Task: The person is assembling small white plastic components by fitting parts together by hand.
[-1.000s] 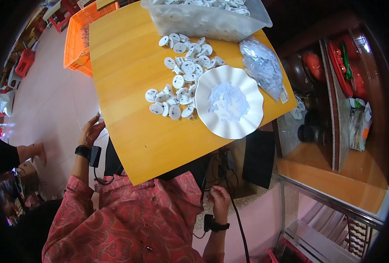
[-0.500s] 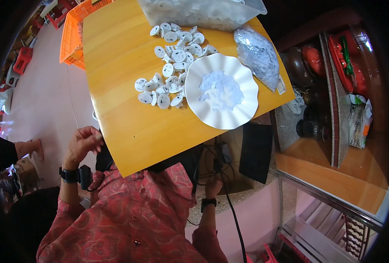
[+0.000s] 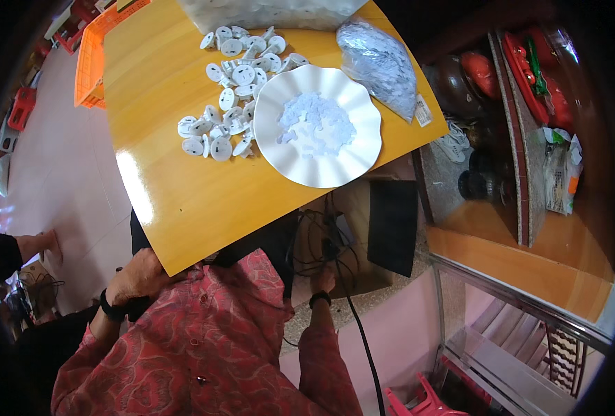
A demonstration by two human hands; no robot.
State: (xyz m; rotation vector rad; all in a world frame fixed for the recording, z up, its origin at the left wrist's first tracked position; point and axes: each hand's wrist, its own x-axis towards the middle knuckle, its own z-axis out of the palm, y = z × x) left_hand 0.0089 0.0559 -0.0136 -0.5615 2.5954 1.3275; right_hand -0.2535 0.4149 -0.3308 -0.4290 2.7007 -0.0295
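Left hand [image 3: 141, 276] is resting at the near corner of the wooden tabletop [image 3: 182, 225], partly hidden, grip untellable; white slotted discs [image 3: 243, 75] are lying clustered on it; black cables [image 3: 330, 247] are tangling below; scalloped white plate [image 3: 269, 149] is holding pale flakes [image 3: 307, 111]; right hand [image 3: 323, 280], apart from the left, is hanging beside the cables, grip unclear.

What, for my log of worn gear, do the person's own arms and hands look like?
The left hand and right hand are bare, without gloves. A black band circles each wrist. The red sleeves carry a paler swirling pattern. Whether the black cable near the right hand joins its band is unclear.
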